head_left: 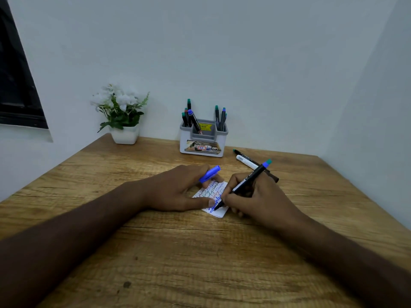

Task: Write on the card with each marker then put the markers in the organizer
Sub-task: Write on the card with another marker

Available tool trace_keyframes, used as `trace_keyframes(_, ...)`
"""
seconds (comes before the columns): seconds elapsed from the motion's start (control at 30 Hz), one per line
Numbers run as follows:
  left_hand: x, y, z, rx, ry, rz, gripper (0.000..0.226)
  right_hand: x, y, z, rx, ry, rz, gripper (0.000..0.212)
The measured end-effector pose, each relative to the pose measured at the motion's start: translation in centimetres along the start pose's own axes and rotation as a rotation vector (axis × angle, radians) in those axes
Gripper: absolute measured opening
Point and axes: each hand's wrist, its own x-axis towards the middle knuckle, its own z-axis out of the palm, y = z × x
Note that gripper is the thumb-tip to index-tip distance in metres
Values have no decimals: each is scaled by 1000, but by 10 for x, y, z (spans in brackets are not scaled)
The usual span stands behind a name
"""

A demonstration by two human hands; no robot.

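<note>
The left hand [178, 190] rests on the wooden table [155, 252], its fingers holding a blue marker cap [209, 174] and pressing the small white card [213, 200]. The right hand [255, 196] has its fingers curled round a black marker [246, 182], tip on the card. Beyond the fingers stands a white-and-grey organizer [203, 141] holding markers; two loose markers [246, 160] lie behind the right fingers.

At frame centre, on a brown wood-grain table [155, 252]: small white card [219, 211] covered in handwriting. Right hand [255, 196] gripping a black marker with blue-green end [249, 181], tip touching card. Left hand [178, 187] pressing card, holding a blue cap [210, 173]. Above centre: white-grey organizer [203, 141] holding upright markers [191, 117]. Upper left: white potted flowers [121, 114]. Two loose markers [246, 161] right of organizer.
</note>
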Motion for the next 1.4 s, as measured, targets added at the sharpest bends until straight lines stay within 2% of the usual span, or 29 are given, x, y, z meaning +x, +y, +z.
trace_keyframes(0.6,1,3,-2,-8,3,27,58,6,7,-6,57,-34,50,9)
trace_keyframes(0.73,1,2,-2,9,-2,4,67,7,9,-5,58,-21,43,7)
trace_keyframes(0.93,1,3,-3,-22,5,29,57,7,9,-6,51,-30,46,8)
trace_keyframes(1.4,-1,4,-4,-34,-4,46,62,6,8,-8,32,-19,34,9)
